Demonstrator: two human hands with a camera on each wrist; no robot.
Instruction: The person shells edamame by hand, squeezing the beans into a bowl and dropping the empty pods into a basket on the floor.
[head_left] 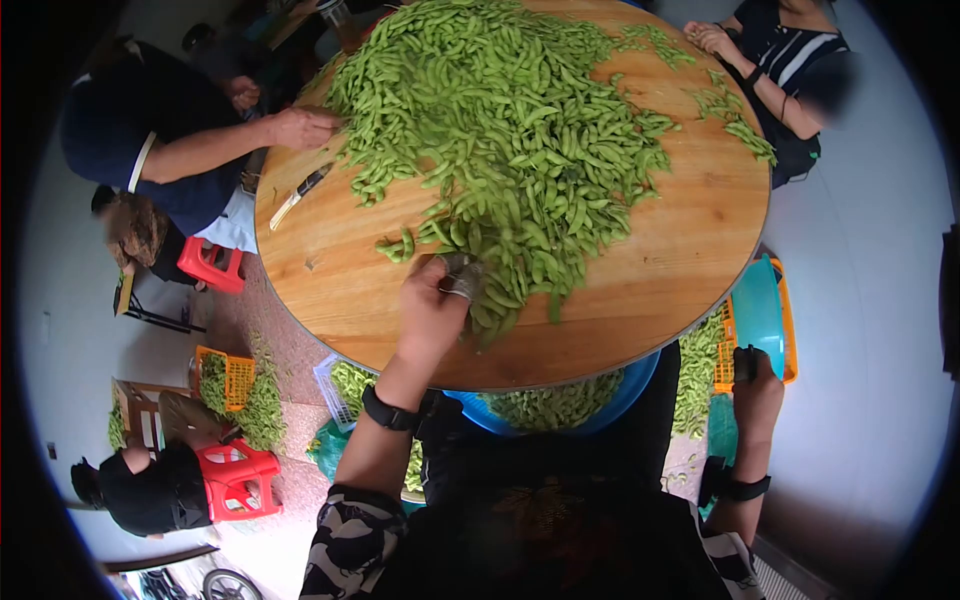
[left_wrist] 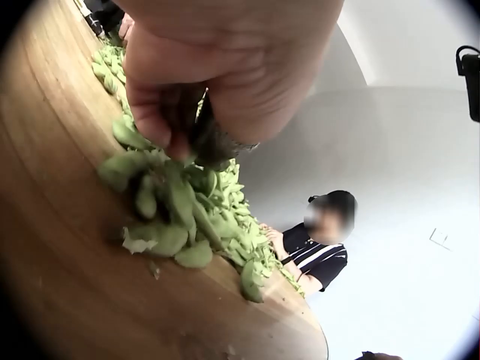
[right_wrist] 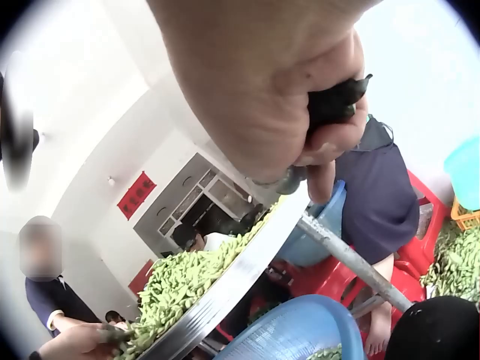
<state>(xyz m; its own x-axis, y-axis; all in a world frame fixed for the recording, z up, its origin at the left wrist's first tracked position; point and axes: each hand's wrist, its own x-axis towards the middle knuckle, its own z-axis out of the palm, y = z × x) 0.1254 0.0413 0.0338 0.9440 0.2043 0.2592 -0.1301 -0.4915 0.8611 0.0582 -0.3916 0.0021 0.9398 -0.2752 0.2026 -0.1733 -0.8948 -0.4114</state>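
Note:
Green pods (head_left: pixel 520 130) lie heaped on the round wooden table (head_left: pixel 340 310). At the near edge of the heap, the left hand (head_left: pixel 435 305) has its fingers bent down over pods, with a small dark thing (left_wrist: pixel 214 142) between thumb and fingers in the left wrist view; its nature is unclear. Pods (left_wrist: pixel 180 210) lie just below those fingertips. Out past the table's right rim, the right hand (head_left: pixel 757 400) is curled round a small black thing (right_wrist: pixel 334 103); what it is cannot be told. A grey, rounded piece (right_wrist: pixel 289 181) shows by its fingers.
A knife (head_left: pixel 300 195) lies on the table's left part. A blue basin (head_left: pixel 645 385) with pods stands under the near rim. A teal basin (head_left: pixel 757 310) and orange crate (head_left: pixel 790 345) are at the right. One person (head_left: pixel 180 130) reaches in from the left; another (head_left: pixel 800 60) sits opposite.

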